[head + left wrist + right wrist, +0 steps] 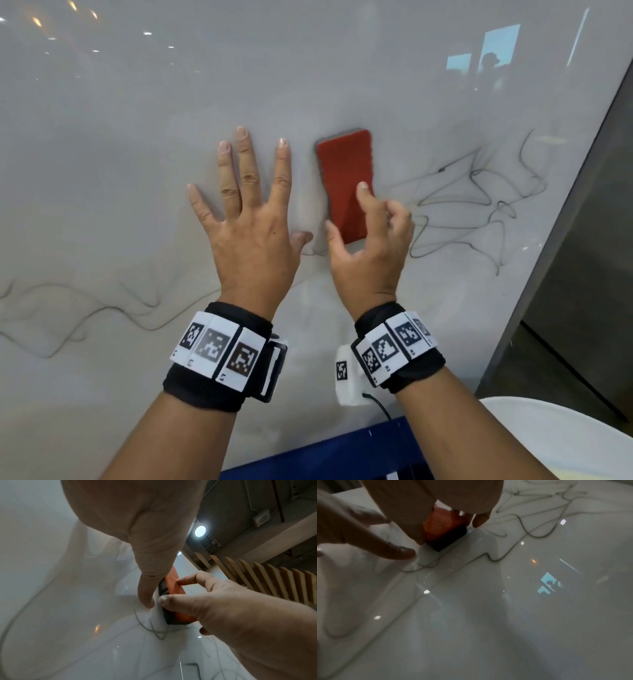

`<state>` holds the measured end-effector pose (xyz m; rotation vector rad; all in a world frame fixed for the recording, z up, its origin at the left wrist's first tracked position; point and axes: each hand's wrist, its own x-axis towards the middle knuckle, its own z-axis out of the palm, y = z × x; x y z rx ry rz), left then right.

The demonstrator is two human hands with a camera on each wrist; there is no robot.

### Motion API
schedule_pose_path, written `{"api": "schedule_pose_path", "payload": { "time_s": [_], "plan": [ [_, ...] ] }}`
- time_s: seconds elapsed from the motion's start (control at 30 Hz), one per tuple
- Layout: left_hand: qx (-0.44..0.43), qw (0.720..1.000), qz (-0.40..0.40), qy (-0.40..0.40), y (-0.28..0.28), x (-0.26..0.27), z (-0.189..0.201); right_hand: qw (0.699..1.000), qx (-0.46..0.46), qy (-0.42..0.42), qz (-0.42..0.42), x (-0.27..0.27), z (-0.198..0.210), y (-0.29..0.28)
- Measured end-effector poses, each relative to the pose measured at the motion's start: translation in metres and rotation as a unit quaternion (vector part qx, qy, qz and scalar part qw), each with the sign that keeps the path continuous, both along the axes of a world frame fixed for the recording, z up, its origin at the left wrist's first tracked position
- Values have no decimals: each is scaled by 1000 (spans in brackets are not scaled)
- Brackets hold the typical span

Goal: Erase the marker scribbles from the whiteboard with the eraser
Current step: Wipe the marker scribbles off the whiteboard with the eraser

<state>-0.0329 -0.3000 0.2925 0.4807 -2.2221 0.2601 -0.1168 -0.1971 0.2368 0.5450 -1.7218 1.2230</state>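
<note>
A red eraser (344, 178) with a dark felt underside lies flat against the whiteboard (308, 85). My right hand (366, 236) pinches its lower end, thumb on the left edge and index finger on the red top; the left wrist view shows that thumb (164, 600) against the dark side of the eraser (173, 582). My left hand (246, 212) presses flat on the board just left of the eraser, fingers spread. Black marker scribbles (479, 198) run right of the eraser and fainter scribbles (68, 308) cross the lower left. The right wrist view shows the eraser (441, 526) beside those scribbles (530, 534).
The board's dark right edge (565, 222) slants down, with a dark panel (603, 291) beyond it. A white round surface (548, 438) sits at the lower right and a blue object (342, 455) below my wrists. The upper board shows only reflections.
</note>
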Motion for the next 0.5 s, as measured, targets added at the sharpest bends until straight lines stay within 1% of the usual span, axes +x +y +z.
{"api": "schedule_pose_path", "payload": {
  "time_s": [0.07,0.1,0.13,0.23,0.27,0.3,0.33,0.43,0.47,0.5],
  "plan": [
    [2,1000,-4,2,0,0,0,998,57,24,-1,0,-2,6],
    [3,1000,-3,1,-1,0,0,997,69,33,-13,-5,-1,12],
    [3,1000,-2,-1,-1,0,0,997,61,34,-27,-11,0,17],
    [3,1000,2,-5,0,1,0,998,-45,-9,-37,-21,6,20],
    [2,1000,3,-4,0,1,0,997,-66,-24,-32,-17,7,16],
    [1,1000,2,-3,1,1,0,997,-64,-30,-22,-11,7,11],
    [0,1000,2,0,1,1,0,999,-37,-23,-10,-5,4,7],
    [4,1000,4,8,1,2,1,993,107,33,30,5,-4,10],
    [5,1000,5,9,1,2,1,990,132,46,28,2,-3,15],
    [5,1000,7,7,0,2,1,990,132,53,16,-5,-2,19]
  ]
}}
